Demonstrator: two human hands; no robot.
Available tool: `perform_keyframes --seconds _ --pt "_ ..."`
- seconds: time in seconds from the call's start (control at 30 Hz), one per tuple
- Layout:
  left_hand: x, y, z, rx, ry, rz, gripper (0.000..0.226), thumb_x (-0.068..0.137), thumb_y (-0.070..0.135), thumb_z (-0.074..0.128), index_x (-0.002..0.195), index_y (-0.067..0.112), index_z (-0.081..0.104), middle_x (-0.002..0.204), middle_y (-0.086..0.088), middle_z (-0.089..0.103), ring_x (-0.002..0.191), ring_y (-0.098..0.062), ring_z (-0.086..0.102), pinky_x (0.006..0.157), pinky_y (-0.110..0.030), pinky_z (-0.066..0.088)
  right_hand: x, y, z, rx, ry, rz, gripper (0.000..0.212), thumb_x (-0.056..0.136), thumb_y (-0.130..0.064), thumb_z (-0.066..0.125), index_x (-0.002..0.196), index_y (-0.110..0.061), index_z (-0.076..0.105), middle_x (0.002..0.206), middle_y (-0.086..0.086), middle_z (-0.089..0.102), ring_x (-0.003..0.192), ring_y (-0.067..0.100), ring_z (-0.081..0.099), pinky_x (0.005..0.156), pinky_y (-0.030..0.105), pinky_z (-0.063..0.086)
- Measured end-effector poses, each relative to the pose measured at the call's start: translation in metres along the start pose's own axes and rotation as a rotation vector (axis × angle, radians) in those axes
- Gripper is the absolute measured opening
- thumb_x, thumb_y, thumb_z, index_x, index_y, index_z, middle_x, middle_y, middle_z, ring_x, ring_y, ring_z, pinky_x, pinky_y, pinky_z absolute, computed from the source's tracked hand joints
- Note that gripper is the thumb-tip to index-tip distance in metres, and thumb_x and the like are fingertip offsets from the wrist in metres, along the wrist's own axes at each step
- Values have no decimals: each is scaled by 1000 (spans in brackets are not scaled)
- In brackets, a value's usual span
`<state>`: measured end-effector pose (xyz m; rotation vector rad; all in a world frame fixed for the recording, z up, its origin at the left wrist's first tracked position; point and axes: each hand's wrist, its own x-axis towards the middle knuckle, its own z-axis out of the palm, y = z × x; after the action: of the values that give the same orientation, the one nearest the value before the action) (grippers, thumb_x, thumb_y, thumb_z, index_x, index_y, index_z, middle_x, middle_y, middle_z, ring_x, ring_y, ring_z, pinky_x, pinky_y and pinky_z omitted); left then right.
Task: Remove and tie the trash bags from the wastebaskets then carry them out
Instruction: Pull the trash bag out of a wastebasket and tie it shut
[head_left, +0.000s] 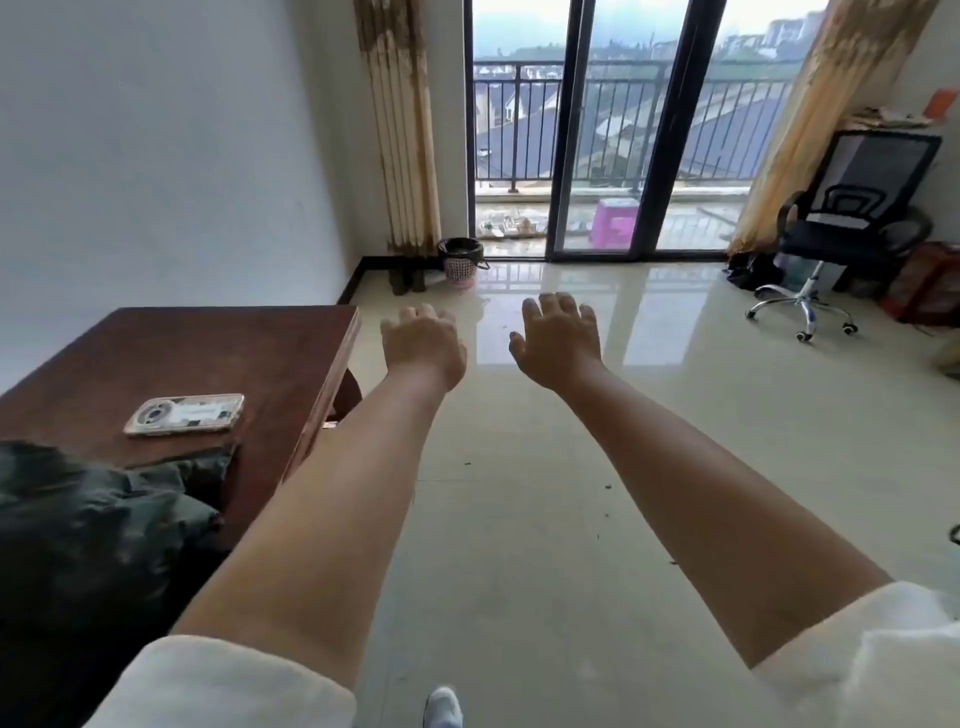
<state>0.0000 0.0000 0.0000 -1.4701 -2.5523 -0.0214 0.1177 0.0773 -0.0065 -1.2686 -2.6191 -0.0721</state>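
Left hand and right hand stretched forward, palms down, fingers loosely spread, holding nothing. Pink wastebasket with black trash bag far ahead, beside the curtain.

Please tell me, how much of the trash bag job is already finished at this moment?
Nothing looks done yet. The pink wastebasket by the curtain has its dark trash bag in place, untied. In hand: nothing; the left hand and the right hand are stretched forward, open and empty, far from the basket. Left: reach the basket, pull the bag out, tie it, carry it out.
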Motion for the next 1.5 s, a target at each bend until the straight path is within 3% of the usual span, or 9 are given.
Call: perform_keyframes --seconds 0.33,0.6,0.97,1.23,1.5 --pt "222 -49 104 -7 -207 33 41 97 27 33 130 7 44 135 -13 47 125 -29 42 101 -40 34 208 -13 122 -9 -301 76 49 96 -33 33 136 -4 35 146 15 35 140 29 22 114 47 18" --pt "422 -45 141 -62 -228 106 43 97 32 33 131 8 43 136 -12 46 126 -29 41 101 -39 35 402 22 163 88 -258 156 49 96 -34 35 135 -6 38 144 14 38 137 30 27 110 43 25" --pt "729 -14 233 -133 -329 21 48 96 39 34 133 9 42 138 -11 43 129 -27 38 104 -39 32 704 106 267 196 -360 221 47 95 -33 35 133 -6 40 141 15 41 132 31 33 106 42 31" --pt "923 -15 297 -97 -435 -3 49 95 42 34 133 11 42 137 -10 44 128 -26 39 103 -38 32 897 128 339 122 -476 137 47 96 -35 33 133 -7 40 140 13 42 132 30 33 105 42 30" --pt "1163 -32 354 -95 -456 -1 48 96 40 32 134 11 40 138 -11 44 129 -26 38 103 -37 33 1130 154 407 61 -514 175 45 95 -34 32 129 -7 42 137 13 44 130 30 36 104 42 32"
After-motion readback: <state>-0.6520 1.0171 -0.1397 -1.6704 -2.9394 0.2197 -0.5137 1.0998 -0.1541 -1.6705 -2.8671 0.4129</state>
